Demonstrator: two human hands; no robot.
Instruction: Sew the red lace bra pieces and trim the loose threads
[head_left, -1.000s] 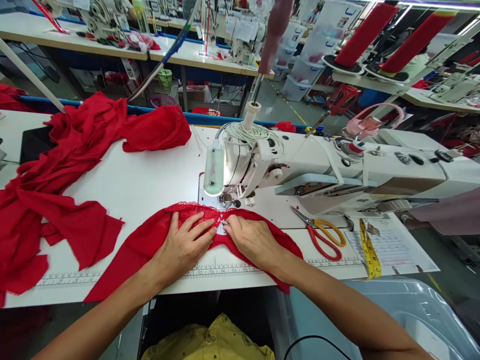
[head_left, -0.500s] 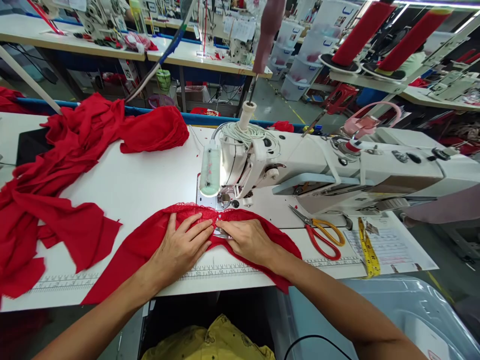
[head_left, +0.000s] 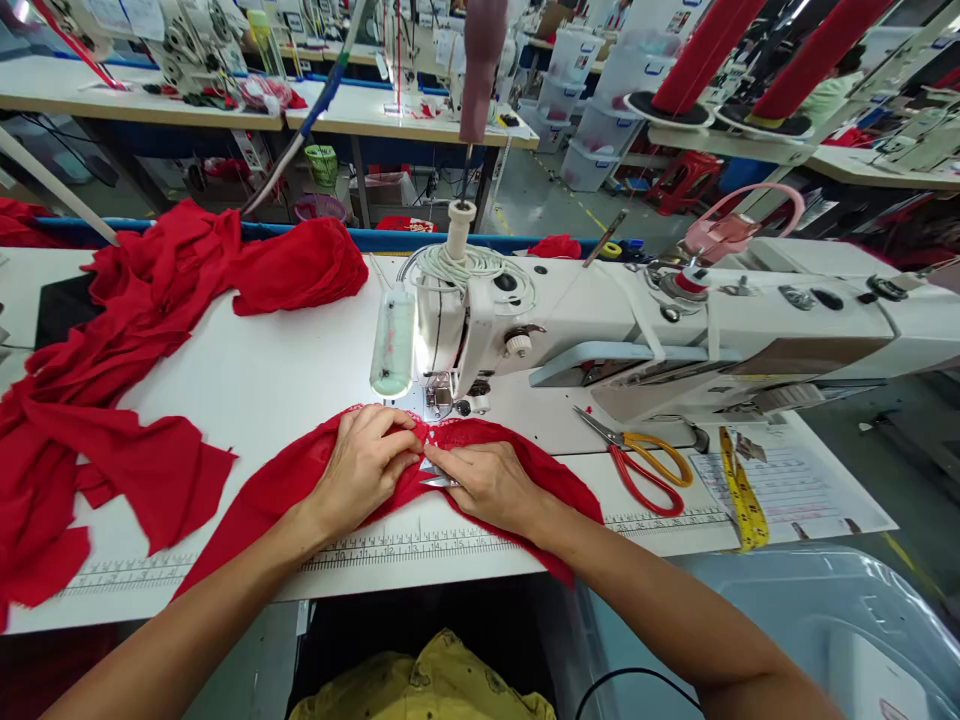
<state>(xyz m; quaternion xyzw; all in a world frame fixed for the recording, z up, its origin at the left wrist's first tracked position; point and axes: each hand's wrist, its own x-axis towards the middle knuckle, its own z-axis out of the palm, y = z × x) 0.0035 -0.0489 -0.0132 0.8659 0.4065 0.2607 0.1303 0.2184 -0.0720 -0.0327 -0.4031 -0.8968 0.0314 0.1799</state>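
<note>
A red piece of fabric with a lace edge (head_left: 289, 480) lies in front of the sewing machine (head_left: 570, 310). My left hand (head_left: 367, 462) is closed on its upper edge, thumb and fingers pinching close to the lace. My right hand (head_left: 491, 485) rests on the right part of the fabric, fingers curled round small thread snips (head_left: 441, 481). Only the metal blades of the snips show, pointing left; the rest is hidden in the palm. Both hands nearly meet just below the presser foot (head_left: 438, 394).
Scissors with red and orange handles (head_left: 649, 470) lie to the right, beside a yellow tape measure (head_left: 742, 490) and a paper sheet (head_left: 810, 475). Red fabric pieces (head_left: 142, 330) are heaped at left. A clear plastic bin (head_left: 817, 590) stands below the table's right front.
My left hand has gone from lying flat with fingers spread to pinching the fabric edge. My right hand stays near the same spot, and the snip blades show more. The view has shifted slightly.
</note>
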